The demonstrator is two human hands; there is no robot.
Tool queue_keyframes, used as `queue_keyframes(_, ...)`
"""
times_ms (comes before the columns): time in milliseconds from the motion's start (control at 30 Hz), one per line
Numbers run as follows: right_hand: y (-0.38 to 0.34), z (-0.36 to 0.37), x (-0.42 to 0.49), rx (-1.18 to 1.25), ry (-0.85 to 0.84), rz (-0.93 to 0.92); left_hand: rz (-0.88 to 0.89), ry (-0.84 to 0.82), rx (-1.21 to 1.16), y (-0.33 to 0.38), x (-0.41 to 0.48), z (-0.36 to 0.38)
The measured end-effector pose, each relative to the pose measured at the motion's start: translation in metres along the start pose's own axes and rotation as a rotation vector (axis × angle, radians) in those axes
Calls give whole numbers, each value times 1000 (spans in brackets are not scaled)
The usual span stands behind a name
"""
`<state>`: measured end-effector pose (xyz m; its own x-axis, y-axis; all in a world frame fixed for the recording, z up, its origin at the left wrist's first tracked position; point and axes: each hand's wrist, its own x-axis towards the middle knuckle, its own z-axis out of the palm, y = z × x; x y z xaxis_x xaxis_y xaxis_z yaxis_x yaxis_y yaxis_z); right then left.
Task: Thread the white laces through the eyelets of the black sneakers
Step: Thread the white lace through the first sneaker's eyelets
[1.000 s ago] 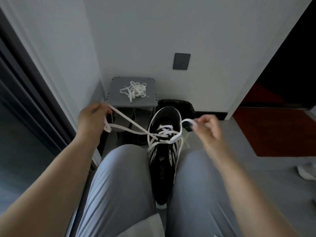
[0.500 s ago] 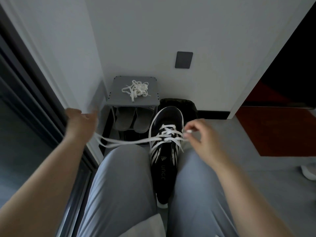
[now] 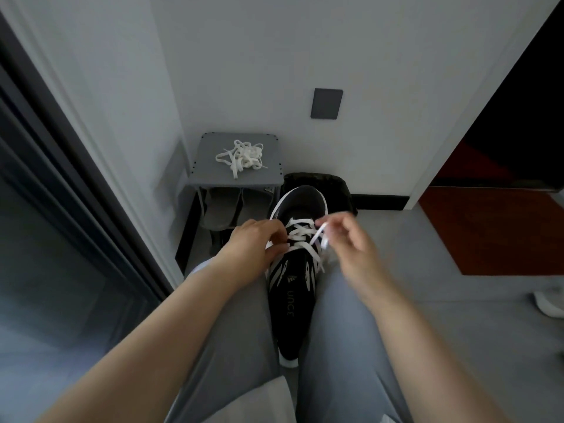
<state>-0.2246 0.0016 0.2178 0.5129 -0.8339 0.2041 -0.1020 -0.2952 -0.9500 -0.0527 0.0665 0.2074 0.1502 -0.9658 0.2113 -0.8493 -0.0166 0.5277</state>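
A black sneaker [image 3: 293, 300] with white stripes stands wedged between my knees, toe towards me. A white lace [image 3: 300, 236] crosses its eyelets in several rows. My left hand [image 3: 253, 248] lies against the shoe's left side, fingers curled around the lace there. My right hand [image 3: 348, 236] hovers at the shoe's right side and pinches the other lace end, which loops down from its fingertips. A second white lace [image 3: 242, 158] lies in a loose heap on the grey rack.
A small grey shoe rack [image 3: 210, 166] stands against the wall, with grey slippers [image 3: 232, 209] under it and a black bag [image 3: 338, 186] beside it. A dark door frame runs along the left. A red mat [image 3: 494, 233] and a white shoe [image 3: 549, 303] lie at the right.
My left hand came back in from the far left, where it had pulled the lace taut, and now sits at the shoe. My right hand stayed at the shoe's right side.
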Motion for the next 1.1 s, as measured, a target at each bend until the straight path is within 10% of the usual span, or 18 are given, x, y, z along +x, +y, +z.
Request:
queue_keyframes(100,-15,-13,5,747,182,74,-41,5,-67,-1,2,1)
queue_keyframes(167,-25,-26,7,828,273,64,-17,-1,-46,0,1,1)
queue_keyframes(367,-5,-18,0,-532,-6,-41,-19,-23,53,6,3,3)
queue_keyframes(467,-1,-4,-8,-834,-37,-33,-47,-67,91,7,1,3)
queue_keyframes(700,13,-11,-1,-292,279,86,-174,-135,-200,6,-5,-16)
queue_keyframes(933,6,7,3,85,172,98,-398,59,-1530,-4,-15,-28)
queue_keyframes(1100,6,16,7,112,352,91,-466,261,-1425,-4,-11,-25)
